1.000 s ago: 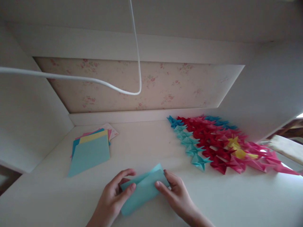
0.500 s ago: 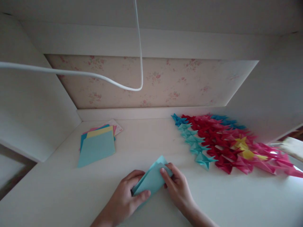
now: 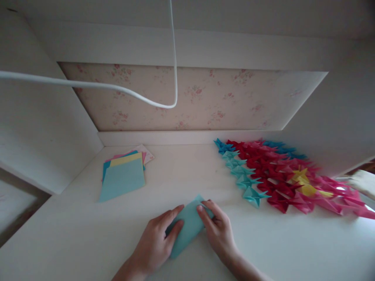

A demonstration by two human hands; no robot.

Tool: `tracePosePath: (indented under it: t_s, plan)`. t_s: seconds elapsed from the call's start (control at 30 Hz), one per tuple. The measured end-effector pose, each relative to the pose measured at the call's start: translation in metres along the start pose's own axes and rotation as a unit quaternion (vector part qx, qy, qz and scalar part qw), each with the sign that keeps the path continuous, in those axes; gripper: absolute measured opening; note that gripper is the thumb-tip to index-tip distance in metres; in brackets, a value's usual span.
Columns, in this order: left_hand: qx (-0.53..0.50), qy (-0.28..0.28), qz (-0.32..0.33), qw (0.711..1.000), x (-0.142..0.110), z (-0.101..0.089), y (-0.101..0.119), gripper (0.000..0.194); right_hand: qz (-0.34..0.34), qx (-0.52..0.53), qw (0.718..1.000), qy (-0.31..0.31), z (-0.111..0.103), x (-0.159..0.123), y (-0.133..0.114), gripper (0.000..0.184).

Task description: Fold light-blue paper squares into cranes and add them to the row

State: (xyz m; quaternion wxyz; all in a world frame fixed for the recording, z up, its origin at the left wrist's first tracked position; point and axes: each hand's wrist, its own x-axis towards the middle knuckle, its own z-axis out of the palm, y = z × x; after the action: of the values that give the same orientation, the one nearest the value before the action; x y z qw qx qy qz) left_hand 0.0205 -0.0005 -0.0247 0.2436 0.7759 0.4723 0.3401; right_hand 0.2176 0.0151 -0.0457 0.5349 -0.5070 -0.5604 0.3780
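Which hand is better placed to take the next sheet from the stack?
Probably the left hand: it sits nearer the stack of sheets, with the turquoise paper between it and the right hand. Both touch that paper.

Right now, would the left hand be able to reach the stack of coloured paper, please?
Probably yes: nothing visible stands between the left hand and the paper stack, though it would have to leave the folded turquoise sheet.

A white cable [image 3: 175, 82] drops from 12 o'clock, bends, and runs out between 9 and 10. Behind it is floral wallpaper [image 3: 205, 107]. Sheets [image 3: 124, 176] overlap on the white desk [image 3: 293, 249] at 8 o'clock (pale blue uppermost); folded figures [image 3: 265, 169], mostly red and pink, crowd together between 3 and 4.
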Motion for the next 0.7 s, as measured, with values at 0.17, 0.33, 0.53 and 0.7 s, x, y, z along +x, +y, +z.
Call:
tracePosePath:
  t_s: [0.17, 0.33, 0.53, 0.7]
  plan:
    - [-0.073, -0.014, -0.045, 0.996, 0.001, 0.002, 0.003, 0.035, 0.008, 0.032, 0.999, 0.033, 0.005, 0.003, -0.012, 0.022]
    - [-0.146, -0.02, -0.095, 0.985, 0.004, 0.0, 0.009, 0.036, 0.058, 0.087, 0.991, 0.08, 0.018, 0.014, -0.026, 0.027]
    - [-0.148, -0.021, -0.104, 0.983, 0.008, -0.005, 0.009, 0.036, 0.074, 0.118, 0.982, 0.123, 0.033, 0.02, -0.026, 0.027]
    - [-0.174, -0.022, -0.138, 0.975, 0.01, -0.005, 0.009, 0.034, 0.087, 0.119, 0.981, 0.128, 0.032, 0.016, -0.021, 0.032]
